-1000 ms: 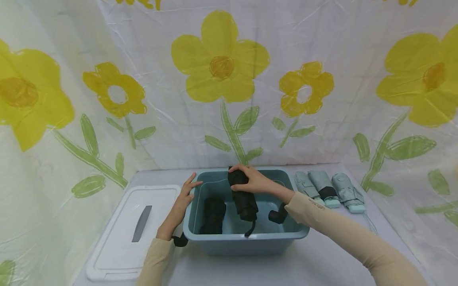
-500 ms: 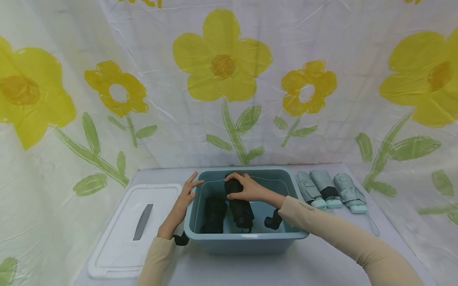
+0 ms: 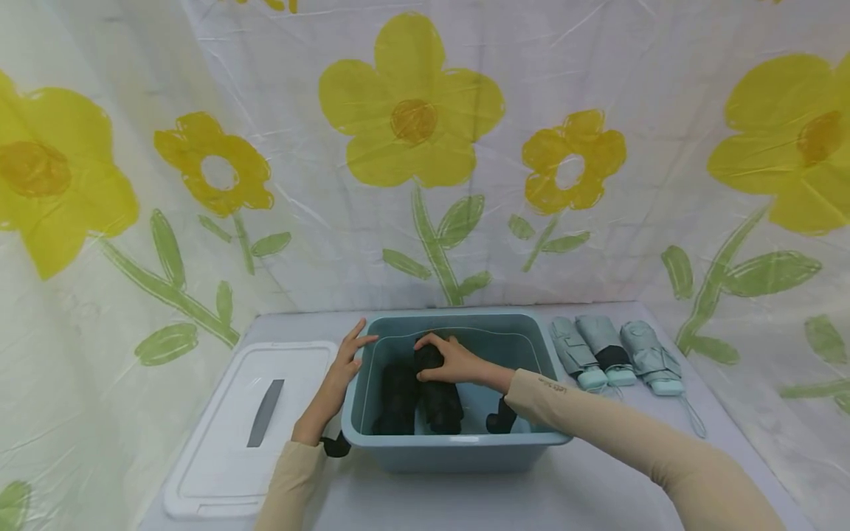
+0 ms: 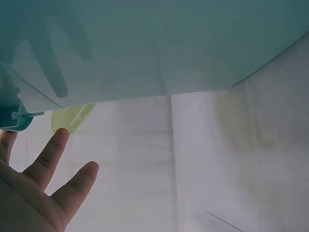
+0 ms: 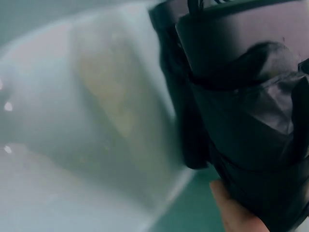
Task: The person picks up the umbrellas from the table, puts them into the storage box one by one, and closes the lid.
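My right hand (image 3: 448, 363) holds a folded black umbrella (image 3: 443, 409) by its far end, inside a blue-grey plastic bin (image 3: 465, 441). To its left in the bin lies another folded black umbrella (image 3: 397, 402). The right wrist view shows the held umbrella (image 5: 256, 121) close up, with part of the other black umbrella (image 5: 176, 96) behind it and a few fingertips (image 5: 234, 210) below. My left hand (image 3: 340, 369) rests at the bin's left rim with its fingers spread. In the left wrist view, the left hand's straight fingers (image 4: 48, 159) show beside the bin wall (image 4: 145, 53).
Several pale green folded umbrellas (image 3: 604, 350) lie side by side on the table right of the bin. A white lid (image 3: 219, 442) with a grey handle (image 3: 265, 413) lies to the left. Behind the table hangs a flower-printed curtain (image 3: 305, 251).
My right hand has lowered the black umbrella into the bin and shifted it slightly left, alongside the other black one. The left hand stays at the rim.
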The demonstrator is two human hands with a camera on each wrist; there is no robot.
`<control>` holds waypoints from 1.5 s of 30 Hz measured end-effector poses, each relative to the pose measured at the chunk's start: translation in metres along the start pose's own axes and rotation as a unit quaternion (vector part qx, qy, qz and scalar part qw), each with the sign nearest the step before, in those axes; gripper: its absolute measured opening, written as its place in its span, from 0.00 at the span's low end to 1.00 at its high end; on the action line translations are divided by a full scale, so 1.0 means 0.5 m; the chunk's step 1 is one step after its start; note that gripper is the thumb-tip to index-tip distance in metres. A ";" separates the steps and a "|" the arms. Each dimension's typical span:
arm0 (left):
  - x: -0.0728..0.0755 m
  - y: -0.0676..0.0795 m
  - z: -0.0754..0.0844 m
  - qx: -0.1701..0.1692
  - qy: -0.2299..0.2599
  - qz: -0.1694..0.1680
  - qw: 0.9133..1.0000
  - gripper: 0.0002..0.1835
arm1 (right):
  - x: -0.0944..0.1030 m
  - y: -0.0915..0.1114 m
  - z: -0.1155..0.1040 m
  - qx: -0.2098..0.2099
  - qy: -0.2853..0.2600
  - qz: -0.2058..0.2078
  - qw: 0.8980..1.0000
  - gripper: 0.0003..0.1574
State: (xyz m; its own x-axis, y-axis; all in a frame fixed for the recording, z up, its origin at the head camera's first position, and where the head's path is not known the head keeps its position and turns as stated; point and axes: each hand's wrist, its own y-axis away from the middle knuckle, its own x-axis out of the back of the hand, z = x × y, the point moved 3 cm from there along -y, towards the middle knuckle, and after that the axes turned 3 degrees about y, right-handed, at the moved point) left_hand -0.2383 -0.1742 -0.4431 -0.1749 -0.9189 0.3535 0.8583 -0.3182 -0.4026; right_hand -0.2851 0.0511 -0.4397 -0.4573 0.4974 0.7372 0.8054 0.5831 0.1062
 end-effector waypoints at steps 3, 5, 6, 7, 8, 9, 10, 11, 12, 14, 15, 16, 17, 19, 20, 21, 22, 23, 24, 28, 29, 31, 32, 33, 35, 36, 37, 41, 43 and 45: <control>-0.002 0.002 0.024 0.003 -0.003 -0.001 1.000 0.23 | -0.013 0.001 0.001 -0.012 -0.015 -0.009 1.000 0.30; -0.003 0.003 0.029 0.004 -0.004 -0.001 1.000 0.23 | -0.021 0.000 0.001 -0.020 -0.028 -0.016 0.999 0.29; -0.003 0.003 0.030 0.005 -0.004 -0.001 1.000 0.23 | -0.025 -0.001 0.002 -0.025 -0.035 -0.020 0.999 0.29; -0.003 0.004 0.030 0.005 -0.003 -0.002 1.000 0.22 | -0.030 -0.001 0.004 -0.030 -0.043 -0.024 0.998 0.29; -0.003 0.004 0.029 0.004 -0.002 -0.002 1.000 0.22 | -0.034 -0.002 0.005 -0.037 -0.050 -0.026 0.998 0.28; -0.004 0.005 0.028 0.003 -0.002 -0.003 1.000 0.22 | -0.038 -0.003 0.008 -0.044 -0.054 -0.029 0.997 0.28; -0.004 0.005 0.027 0.003 -0.001 -0.004 1.000 0.22 | -0.042 -0.004 0.010 -0.050 -0.058 -0.031 0.997 0.28; -0.005 0.005 0.027 0.002 0.001 -0.005 1.000 0.22 | -0.045 -0.005 0.013 -0.056 -0.060 -0.033 0.996 0.28; -0.005 0.005 0.027 0.003 0.001 -0.005 1.000 0.22 | -0.048 -0.005 0.014 -0.060 -0.061 -0.034 0.996 0.28; -0.005 0.006 0.028 0.004 0.003 -0.004 1.000 0.22 | -0.052 -0.007 0.018 -0.066 -0.066 -0.035 0.995 0.28; -0.005 0.006 0.029 0.005 0.003 -0.003 1.000 0.22 | -0.053 -0.008 0.020 -0.068 -0.069 -0.036 0.995 0.28; -0.005 0.006 0.030 0.006 0.003 -0.002 1.000 0.22 | -0.054 -0.008 0.021 -0.070 -0.071 -0.037 0.994 0.28; -0.006 0.005 0.031 0.006 0.003 -0.002 1.000 0.22 | -0.055 -0.009 0.022 -0.070 -0.073 -0.037 0.994 0.28; -0.005 0.005 0.032 0.007 0.003 -0.002 1.000 0.22 | -0.056 -0.010 0.024 -0.068 -0.078 -0.040 0.994 0.29; -0.006 0.004 0.032 0.007 0.003 -0.001 1.000 0.22 | -0.057 -0.010 0.024 -0.067 -0.078 -0.041 0.994 0.29; -0.006 0.004 0.032 0.006 0.003 -0.001 1.000 0.23 | -0.058 -0.010 0.024 -0.066 -0.079 -0.043 0.994 0.29; -0.006 0.004 0.033 0.005 0.003 -0.002 1.000 0.23 | -0.059 -0.010 0.024 -0.065 -0.079 -0.044 0.994 0.29; -0.006 0.004 0.033 0.004 0.003 -0.002 1.000 0.23 | -0.061 -0.010 0.023 -0.063 -0.082 -0.046 0.994 0.30; -0.006 0.004 0.032 0.004 0.003 -0.001 1.000 0.23 | -0.062 -0.010 0.023 -0.062 -0.085 -0.047 0.993 0.30; -0.005 0.005 0.029 -0.001 0.001 -0.003 1.000 0.22 | -0.066 -0.010 0.024 -0.070 -0.095 -0.050 0.992 0.28; -0.005 0.006 0.028 -0.002 0.001 -0.003 1.000 0.22 | -0.067 -0.011 0.025 -0.071 -0.094 -0.050 0.992 0.28; -0.004 0.006 0.027 -0.005 0.000 -0.003 1.000 0.22 | -0.067 -0.012 0.026 -0.072 -0.086 -0.051 0.992 0.27; -0.004 0.006 0.026 -0.005 0.001 -0.003 1.000 0.22 | -0.067 -0.012 0.027 -0.072 -0.082 -0.052 0.993 0.27; -0.004 0.006 0.026 -0.007 0.000 -0.003 1.000 0.22 | -0.067 -0.013 0.027 -0.071 -0.075 -0.053 0.993 0.27; -0.003 0.006 0.026 -0.007 0.002 -0.001 1.000 0.22 | -0.066 -0.015 0.027 -0.069 -0.064 -0.054 0.994 0.28; -0.003 0.006 0.027 -0.007 0.003 -0.001 1.000 0.22 | -0.066 -0.016 0.027 -0.069 -0.059 -0.055 0.994 0.28; -0.003 0.005 0.026 -0.007 0.003 0.000 1.000 0.22 | -0.067 -0.017 0.027 -0.070 -0.054 -0.056 0.994 0.28; -0.004 0.003 0.026 -0.002 0.005 -0.001 1.000 0.22 | -0.071 -0.017 0.029 -0.079 -0.037 -0.065 0.994 0.28; -0.004 0.002 0.025 0.001 0.005 -0.003 1.000 0.22 | -0.073 -0.017 0.030 -0.082 -0.034 -0.070 0.994 0.28; -0.003 0.002 0.025 0.002 0.005 -0.003 1.000 0.22 | -0.073 -0.019 0.030 -0.082 -0.033 -0.077 0.993 0.28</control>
State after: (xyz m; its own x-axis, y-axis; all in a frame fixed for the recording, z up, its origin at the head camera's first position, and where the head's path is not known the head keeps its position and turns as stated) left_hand -0.2311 -0.1701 -0.4332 -0.1849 -0.9197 0.3465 0.8593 -0.3223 -0.3972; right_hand -0.2817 0.0372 -0.4777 -0.5987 0.4549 0.6593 0.7725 0.5455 0.3251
